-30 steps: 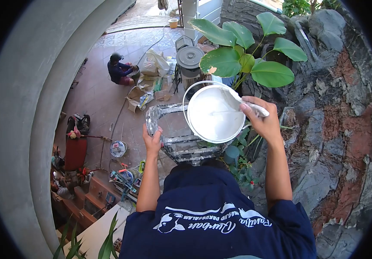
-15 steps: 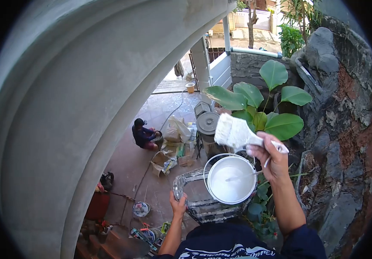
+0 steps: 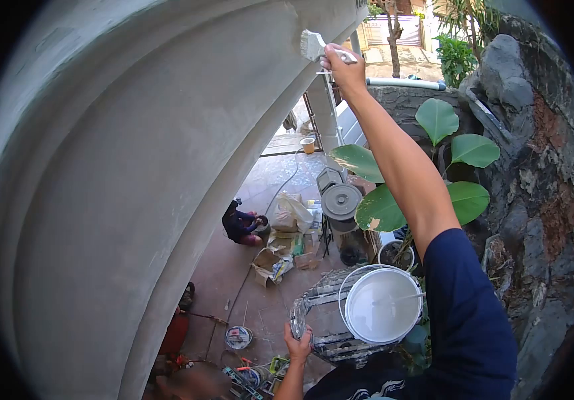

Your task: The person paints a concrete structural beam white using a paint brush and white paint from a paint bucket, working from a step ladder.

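Note:
My right hand (image 3: pixel 348 75) is raised at arm's length, its fingers wrapped round the handle of a wide white paintbrush (image 3: pixel 312 47). The bristles are coated in white and lie right at the grey curved wall (image 3: pixel 134 153), near its upper end. Low in the view, my left hand (image 3: pixel 299 345) grips the edge of a paint-splattered ladder top (image 3: pixel 332 309). On that top stands a white bucket (image 3: pixel 348 320) of white paint, its wire handle tipped to the left. A thin stick (image 3: pixel 410 297) leans in the paint against the right rim.
Well below, a person (image 3: pixel 239 223) crouches beside sacks and an opened carton (image 3: pixel 274 265). A small bucket (image 3: pixel 239 337) and several tools lie on the paved floor. Large-leaved plants (image 3: pixel 470 200) and a rough rock wall (image 3: pixel 534 200) rise on the right.
My right hand has carried the paintbrush from above the bucket up and forward to the wall. The left hand keeps its grip; the view has shifted slightly.

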The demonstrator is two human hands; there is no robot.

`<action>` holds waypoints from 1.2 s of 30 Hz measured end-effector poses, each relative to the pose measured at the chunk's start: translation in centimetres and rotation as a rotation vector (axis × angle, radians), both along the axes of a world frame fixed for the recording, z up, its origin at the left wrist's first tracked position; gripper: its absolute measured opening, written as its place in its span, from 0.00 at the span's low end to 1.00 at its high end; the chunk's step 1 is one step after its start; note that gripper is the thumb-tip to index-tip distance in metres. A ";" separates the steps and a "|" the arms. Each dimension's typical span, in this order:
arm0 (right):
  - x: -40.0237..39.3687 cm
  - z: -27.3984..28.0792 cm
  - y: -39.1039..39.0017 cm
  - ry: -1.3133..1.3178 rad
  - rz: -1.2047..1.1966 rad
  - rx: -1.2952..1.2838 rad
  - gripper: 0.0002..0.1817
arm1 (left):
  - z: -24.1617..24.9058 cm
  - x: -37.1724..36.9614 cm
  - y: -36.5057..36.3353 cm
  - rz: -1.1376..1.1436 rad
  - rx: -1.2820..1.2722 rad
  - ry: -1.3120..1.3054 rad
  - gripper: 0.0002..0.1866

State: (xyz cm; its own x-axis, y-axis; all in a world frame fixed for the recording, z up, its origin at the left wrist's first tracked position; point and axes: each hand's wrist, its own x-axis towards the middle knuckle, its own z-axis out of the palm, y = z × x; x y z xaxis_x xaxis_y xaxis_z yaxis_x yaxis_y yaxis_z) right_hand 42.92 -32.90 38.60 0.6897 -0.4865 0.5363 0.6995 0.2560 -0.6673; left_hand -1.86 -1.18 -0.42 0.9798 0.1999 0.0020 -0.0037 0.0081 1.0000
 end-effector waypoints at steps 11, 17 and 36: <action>-17.5 -0.9 12.3 -0.549 -0.192 -0.565 0.13 | 0.5 -0.1 -0.4 0.009 -0.059 0.028 0.14; -21.8 -1.2 12.5 -0.694 0.221 -0.538 0.12 | 1.2 -0.1 -0.5 0.003 -0.030 0.012 0.14; 6.7 -1.7 -0.4 0.033 -0.525 -0.404 0.18 | 0.2 -0.5 0.2 -0.025 -0.050 0.040 0.15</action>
